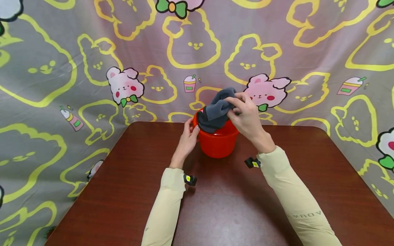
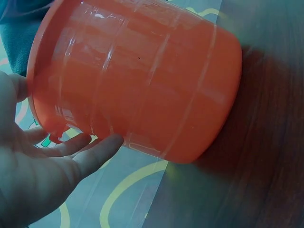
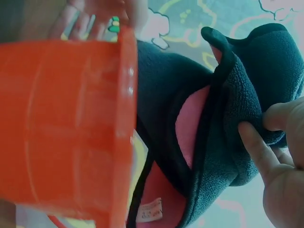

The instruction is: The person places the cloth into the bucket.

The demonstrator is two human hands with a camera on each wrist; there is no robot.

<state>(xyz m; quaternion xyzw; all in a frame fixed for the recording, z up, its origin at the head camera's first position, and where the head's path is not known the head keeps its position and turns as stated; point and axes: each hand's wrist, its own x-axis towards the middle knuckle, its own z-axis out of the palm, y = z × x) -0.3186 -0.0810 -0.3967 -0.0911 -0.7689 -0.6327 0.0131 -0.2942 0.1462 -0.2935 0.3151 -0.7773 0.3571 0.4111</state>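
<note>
A red plastic bucket stands upright on the table. My left hand holds its left side, the thumb at the rim and the other fingers along the outer wall in the left wrist view. Over the bucket's mouth, my right hand pinches a folded dark grey cloth between thumb and fingers. The cloth's lower part hangs at the rim and overlaps the opening. In the right wrist view, black edging, a pink side and a small white label show on it.
The brown wooden table spreads out around the bucket. Close behind its back edge hangs a grey curtain with yellow bear outlines, which also runs along both sides. A small black camera sits at each wrist.
</note>
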